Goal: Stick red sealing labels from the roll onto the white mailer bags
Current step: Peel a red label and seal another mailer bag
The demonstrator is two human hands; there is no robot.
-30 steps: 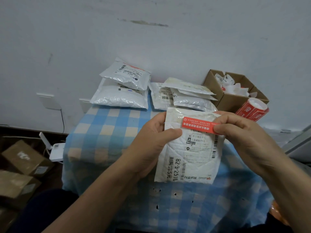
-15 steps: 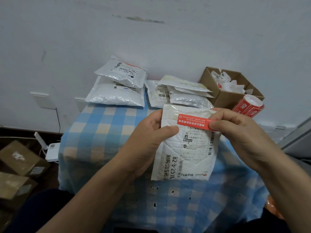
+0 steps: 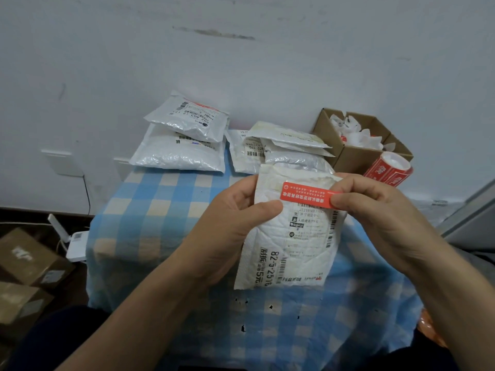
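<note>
Head view — red label (image 3: 305, 194), long axis crosswise, on upright mailer bag (image 3: 292, 253).

One wide-angle camera, worn on the person's head, looks forward and down from close above the left hand (image 3: 235, 223) and right hand (image 3: 380, 212), over the checked table (image 3: 160, 210) toward the white wall (image 3: 241, 76), the frame's edges seemingly bowed.
</note>
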